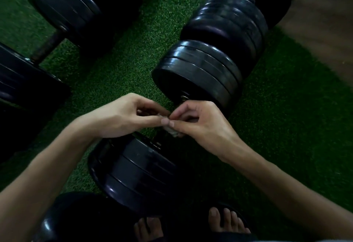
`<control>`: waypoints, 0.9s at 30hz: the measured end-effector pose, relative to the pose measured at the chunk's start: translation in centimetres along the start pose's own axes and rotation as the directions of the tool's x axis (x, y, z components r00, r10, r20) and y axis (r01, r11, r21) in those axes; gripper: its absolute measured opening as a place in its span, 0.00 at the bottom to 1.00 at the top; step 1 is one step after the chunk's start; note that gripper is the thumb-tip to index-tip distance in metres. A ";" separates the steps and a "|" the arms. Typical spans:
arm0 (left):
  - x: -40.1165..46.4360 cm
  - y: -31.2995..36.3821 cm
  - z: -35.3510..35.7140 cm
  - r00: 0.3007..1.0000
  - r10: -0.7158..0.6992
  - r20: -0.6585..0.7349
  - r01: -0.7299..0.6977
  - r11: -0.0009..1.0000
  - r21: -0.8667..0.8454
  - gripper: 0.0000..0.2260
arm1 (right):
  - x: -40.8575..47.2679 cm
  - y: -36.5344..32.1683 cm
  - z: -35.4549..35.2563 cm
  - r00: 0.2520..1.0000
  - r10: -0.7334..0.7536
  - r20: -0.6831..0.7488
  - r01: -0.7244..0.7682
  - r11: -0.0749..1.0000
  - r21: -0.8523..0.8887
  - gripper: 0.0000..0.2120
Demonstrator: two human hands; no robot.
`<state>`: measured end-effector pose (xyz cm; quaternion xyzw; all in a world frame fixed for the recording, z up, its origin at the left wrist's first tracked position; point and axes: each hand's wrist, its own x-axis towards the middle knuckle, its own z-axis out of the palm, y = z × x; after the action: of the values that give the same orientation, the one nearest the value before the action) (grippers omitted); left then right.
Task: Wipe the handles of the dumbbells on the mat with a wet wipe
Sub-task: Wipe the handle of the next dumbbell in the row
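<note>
1. Wipe work is at the handling stage, as I judge it: both my hands meet just above the near dumbbell [172,119], whose handle is hidden beneath them, and I am working the wet wipe [172,131] between my fingers, not rubbing metal.
2. My left hand [122,115] pinches the wipe's upper edge with thumb and forefinger; my right hand [198,121] pinches it from the other side, the crumpled pale wad hanging just below my right thumb.
3. That dumbbell's long axis runs from its plate stack [133,175] nearest my feet [191,224] away and to the right, to its far plate stack [200,73].
4. Next, I judge, the wipe must be folded into a pad, wrapped round the handle between those stacks, and drawn along that axis.
5. Beyond the near dumbbell, a second dumbbell [66,12] lies up and left on the green turf mat [124,60], its bare handle [48,48] slanting the opposite way.
</note>
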<state>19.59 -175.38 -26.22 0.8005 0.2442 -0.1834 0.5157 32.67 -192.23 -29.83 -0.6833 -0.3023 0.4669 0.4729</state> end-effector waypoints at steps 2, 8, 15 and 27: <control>0.7 -0.2 0.0 1.000 0.023 -0.015 -0.023 1.000 0.000 0.11 | 0.5 -0.1 -0.1 1.000 -0.001 0.001 0.001 0.999 -0.034 0.08; 2.2 -0.6 -1.3 0.999 -0.040 0.003 0.039 0.977 0.211 0.12 | 0.8 0.4 0.2 0.999 -0.007 0.044 0.009 0.998 -0.060 0.06; 3.1 -2.6 -2.2 0.962 -0.265 0.064 0.200 0.847 0.492 0.11 | -0.2 1.8 -0.4 0.997 -0.065 -0.034 0.063 0.997 -0.047 0.03; 4.8 -3.2 -1.6 0.835 -0.273 0.478 0.191 0.958 0.213 0.05 | -0.2 2.7 0.0 0.999 -0.045 -0.010 0.045 0.998 -0.051 0.03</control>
<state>21.72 -171.79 -30.59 0.7273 0.1819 -0.4652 0.4706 32.52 -193.42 -32.28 -0.6907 -0.3267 0.4446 0.4675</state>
